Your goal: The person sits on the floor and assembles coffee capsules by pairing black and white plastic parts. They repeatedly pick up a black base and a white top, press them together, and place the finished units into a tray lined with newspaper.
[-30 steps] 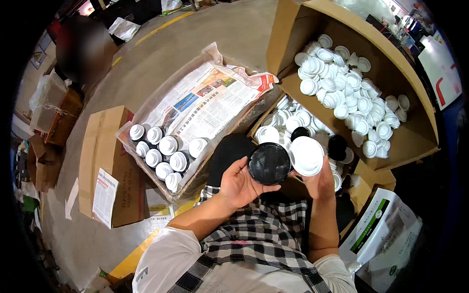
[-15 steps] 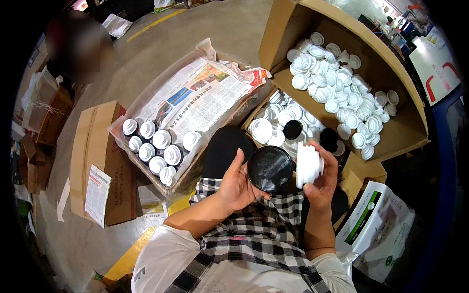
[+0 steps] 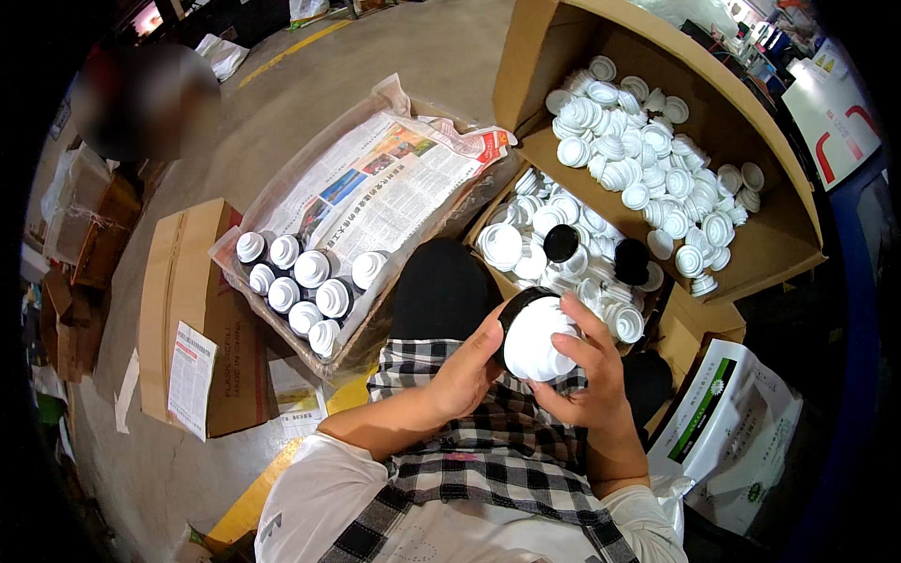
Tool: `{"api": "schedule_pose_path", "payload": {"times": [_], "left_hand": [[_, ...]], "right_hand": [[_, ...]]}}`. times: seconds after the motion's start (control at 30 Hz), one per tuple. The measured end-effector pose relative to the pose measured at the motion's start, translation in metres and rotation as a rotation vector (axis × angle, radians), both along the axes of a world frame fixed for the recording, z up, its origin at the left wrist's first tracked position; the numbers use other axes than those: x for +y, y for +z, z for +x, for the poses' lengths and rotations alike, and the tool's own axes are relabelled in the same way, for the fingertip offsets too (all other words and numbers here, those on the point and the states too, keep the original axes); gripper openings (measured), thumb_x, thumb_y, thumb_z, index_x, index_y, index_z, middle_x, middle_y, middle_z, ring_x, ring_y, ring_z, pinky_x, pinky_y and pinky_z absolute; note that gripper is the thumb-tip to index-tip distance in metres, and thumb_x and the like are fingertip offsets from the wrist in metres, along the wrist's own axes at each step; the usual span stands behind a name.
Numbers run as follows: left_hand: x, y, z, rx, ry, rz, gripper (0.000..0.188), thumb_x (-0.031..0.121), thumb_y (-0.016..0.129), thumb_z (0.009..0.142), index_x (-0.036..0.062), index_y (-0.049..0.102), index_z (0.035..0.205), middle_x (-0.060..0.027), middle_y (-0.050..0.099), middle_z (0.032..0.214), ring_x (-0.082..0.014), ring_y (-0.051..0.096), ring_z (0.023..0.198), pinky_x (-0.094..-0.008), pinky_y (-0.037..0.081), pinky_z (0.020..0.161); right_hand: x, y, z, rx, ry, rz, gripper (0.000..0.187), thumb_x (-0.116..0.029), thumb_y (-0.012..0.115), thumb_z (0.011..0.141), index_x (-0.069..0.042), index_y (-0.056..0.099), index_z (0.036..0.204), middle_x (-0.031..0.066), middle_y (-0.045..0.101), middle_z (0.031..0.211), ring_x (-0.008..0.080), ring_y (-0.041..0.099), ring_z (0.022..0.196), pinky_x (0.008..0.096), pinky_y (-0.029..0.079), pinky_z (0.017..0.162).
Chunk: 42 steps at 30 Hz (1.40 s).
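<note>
My left hand is wrapped round the side of a round black cap. Against the cap's open face sits a white stepped plastic insert, gripped by the fingers and thumb of my right hand. Only the cap's dark rim shows past the insert; I cannot tell how deeply the insert sits. Just beyond my hands, a small carton holds loose white inserts and, among them, two black caps. Several black caps with white inserts stand on newspaper to the left.
The newspaper lines a plastic-covered box at left. A big tilted carton heaped with white inserts rises at far right. A closed carton stands at left, a white-and-green bag at right.
My right hand has brought the white insert leftward onto the black cap, which was apart from it before. My left hand has turned the cap and closed round its side.
</note>
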<state>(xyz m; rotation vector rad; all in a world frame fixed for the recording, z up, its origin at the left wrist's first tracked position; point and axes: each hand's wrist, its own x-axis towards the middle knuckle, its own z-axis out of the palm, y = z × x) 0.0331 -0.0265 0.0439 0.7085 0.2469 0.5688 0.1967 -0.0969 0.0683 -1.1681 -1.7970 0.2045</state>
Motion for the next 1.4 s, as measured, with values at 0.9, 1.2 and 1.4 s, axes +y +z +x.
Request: {"api": "schedule_pose_path", "payload": {"times": [0.9,1.2,1.4], "left_hand": [[0.002,0.001,0.002,0.050,0.010,0.194,0.067,0.045,0.047,0.089,0.0007,0.025,0.136,-0.0124,0.039,0.131,-0.0209,0.039,0.121,-0.0344,0.029,0.101],[0.012,-0.013,0.012,0.168,0.181,0.570,0.065,0.013,0.071,0.075,0.0006,0.034,0.127,-0.0096,0.046,0.120,-0.0155,0.044,0.111,-0.0305,0.034,0.096],[0.007,-0.030,0.030,0.257,0.340,0.838,0.058,0.006,0.070,0.073,-0.0009,0.042,0.124,-0.0114,0.046,0.113,-0.0192,0.047,0.106,-0.0303,0.036,0.093]], "right_hand": [[-0.006,-0.005,0.002,0.008,0.066,0.002,0.060,0.000,0.074,0.057,-0.014,0.049,0.111,0.0194,0.042,0.128,0.0385,0.041,0.121,0.0457,0.039,0.097],[0.004,-0.015,-0.006,0.336,0.054,-0.070,0.073,-0.034,0.066,0.076,-0.004,0.029,0.131,0.0212,0.033,0.136,0.0317,0.031,0.129,0.0417,0.023,0.105],[0.028,-0.053,-0.004,0.751,-0.338,-0.161,0.054,-0.048,0.028,0.094,0.000,0.050,0.107,0.0076,0.052,0.096,0.0132,0.048,0.083,0.0261,0.038,0.075]]}}
